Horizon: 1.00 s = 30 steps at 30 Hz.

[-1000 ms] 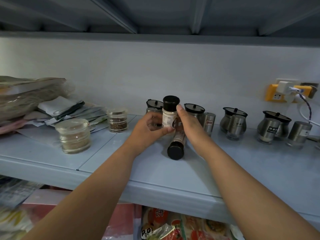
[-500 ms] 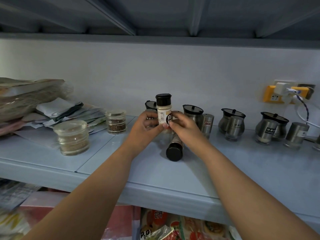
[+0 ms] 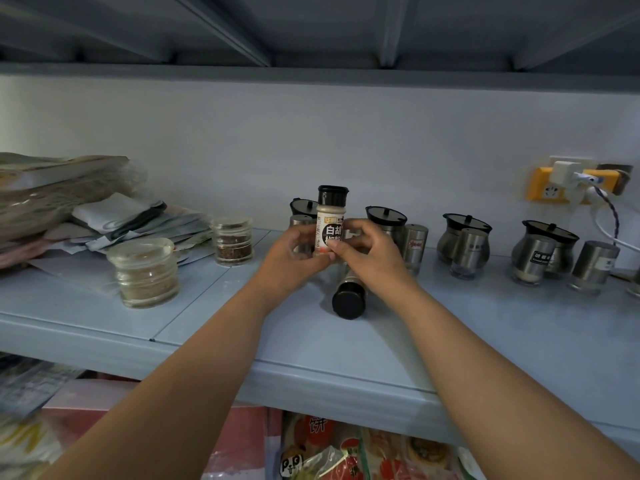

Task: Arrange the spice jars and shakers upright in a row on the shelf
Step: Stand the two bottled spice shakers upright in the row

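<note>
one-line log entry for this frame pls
left hand + right hand: gripping upright black-capped white pepper bottle | black-capped bottle: lying on pale blue shelf

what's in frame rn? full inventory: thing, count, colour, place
white pepper bottle: 1, white with black cap, upright, held in both hands
fallen bottle: 1, black cap toward camera, lying on shelf under right hand
steel shakers: at least 5, silver, along the back row
lidded steel pots: 4, silver with black lids, behind shakers
clear glass jars: 2, beige and dark contents, left of centre
packet pile: 1, mixed, far left
power strip: 1, yellow, wall at right, white charger plugged in
shelf: 1, pale blue
snack packets: several, red, below the shelf
left hand: on bottle
right hand: on bottle
</note>
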Motion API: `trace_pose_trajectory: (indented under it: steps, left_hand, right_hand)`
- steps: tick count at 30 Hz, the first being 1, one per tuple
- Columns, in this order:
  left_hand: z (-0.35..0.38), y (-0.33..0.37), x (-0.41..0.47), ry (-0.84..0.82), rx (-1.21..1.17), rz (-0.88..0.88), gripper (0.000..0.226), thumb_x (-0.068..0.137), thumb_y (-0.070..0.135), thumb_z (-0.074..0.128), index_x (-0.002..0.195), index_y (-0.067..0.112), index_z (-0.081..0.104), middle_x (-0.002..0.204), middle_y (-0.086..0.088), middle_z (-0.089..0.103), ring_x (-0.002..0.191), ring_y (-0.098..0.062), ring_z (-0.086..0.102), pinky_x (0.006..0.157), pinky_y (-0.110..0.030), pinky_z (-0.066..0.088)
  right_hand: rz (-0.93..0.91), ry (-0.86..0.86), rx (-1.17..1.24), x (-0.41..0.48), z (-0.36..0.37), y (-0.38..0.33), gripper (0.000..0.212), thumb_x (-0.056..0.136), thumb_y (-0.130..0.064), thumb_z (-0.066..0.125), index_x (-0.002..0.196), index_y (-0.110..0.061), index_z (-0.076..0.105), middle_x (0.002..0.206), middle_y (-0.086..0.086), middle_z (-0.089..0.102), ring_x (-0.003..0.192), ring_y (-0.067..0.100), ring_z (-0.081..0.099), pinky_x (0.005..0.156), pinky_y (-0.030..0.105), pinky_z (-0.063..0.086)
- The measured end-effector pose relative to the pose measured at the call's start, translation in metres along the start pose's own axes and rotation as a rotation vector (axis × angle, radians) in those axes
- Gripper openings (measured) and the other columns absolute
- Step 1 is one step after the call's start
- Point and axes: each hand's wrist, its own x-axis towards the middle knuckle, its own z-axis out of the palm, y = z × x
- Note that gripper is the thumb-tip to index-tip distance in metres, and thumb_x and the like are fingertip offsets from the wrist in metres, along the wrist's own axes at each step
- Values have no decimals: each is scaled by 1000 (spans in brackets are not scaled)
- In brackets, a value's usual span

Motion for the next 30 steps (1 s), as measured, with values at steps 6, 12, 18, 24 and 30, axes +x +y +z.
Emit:
trace_pose_trajectory:
  steps: [6, 12, 18, 24, 30]
  left_hand:
    - [-4, -3, 3, 40, 51, 23, 41, 80, 5, 71, 120, 6, 61, 108, -14, 66, 88, -18, 62, 71, -13, 52]
    - [-6, -7, 4, 67, 179, 61, 37, 79, 10, 73, 116, 11, 66, 99, -2, 71, 80, -3, 65, 73, -8, 51]
    - [-9, -12, 4, 60, 331, 32, 38, 77, 13, 75, 114, 15, 67, 99, -3, 73, 90, -14, 69, 85, -26, 55]
    - [-9, -12, 2, 47, 359, 3, 35, 77, 11, 75, 111, 15, 68, 97, -3, 73, 90, -16, 69, 84, -24, 53]
    - [-10, -14, 1, 13, 382, -53, 36, 74, 10, 76, 109, 15, 69, 95, 0, 73, 91, -17, 69, 81, -28, 55]
  right_hand:
    - [-2, 20, -39, 1, 1, 1, 18, 83, -25, 69, 98, -23, 59, 84, -6, 67, 83, 8, 63, 79, 26, 49]
    - [-25, 43, -139, 3, 4, 4, 14, 82, -27, 70, 94, -21, 65, 81, -13, 65, 85, 10, 65, 85, 33, 52]
    - [-42, 21, -217, 2, 5, 7, 21, 79, -27, 74, 96, -14, 72, 87, -9, 68, 83, 5, 62, 83, 24, 49]
    - [-23, 25, -259, 3, 5, 5, 20, 83, -28, 69, 95, -14, 75, 93, 1, 74, 86, 10, 64, 86, 32, 51]
    - [29, -24, -280, 4, 4, 10, 17, 80, -34, 72, 88, -20, 76, 88, -7, 73, 86, 8, 66, 90, 37, 52]
